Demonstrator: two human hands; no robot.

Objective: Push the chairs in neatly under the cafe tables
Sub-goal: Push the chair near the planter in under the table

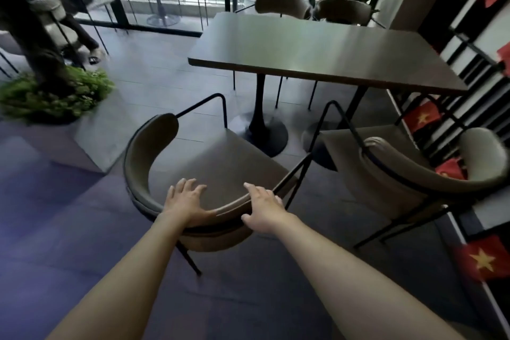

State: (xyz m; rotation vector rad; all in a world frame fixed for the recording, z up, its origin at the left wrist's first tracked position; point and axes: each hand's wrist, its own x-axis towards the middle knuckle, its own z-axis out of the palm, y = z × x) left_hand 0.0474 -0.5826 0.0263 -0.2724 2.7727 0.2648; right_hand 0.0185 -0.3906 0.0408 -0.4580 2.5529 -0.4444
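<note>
Both hands rest on the curved backrest of the near-left chair, which stands pulled out from the surface with its whole seat in the open and turned a little to the left. The left hand lies on the top edge of the backrest with fingers spread forward over it, palm down, more a press than a full grip. The right hand sits on the rail further right, fingers draped over the top and thumb toward the near side, loosely curled on it.

The step in hand looks like the start of pushing this first chair in. The next move calls for squaring the chair to the near edge of the surface, then sliding it forward so the seat passes beside the black pedestal base without the front legs striking it.

A second chair stands just right of the first, also pulled out and angled, near the wall with the red flags; it remains to be done. Two more chairs at the far side already appear tucked in.
</note>
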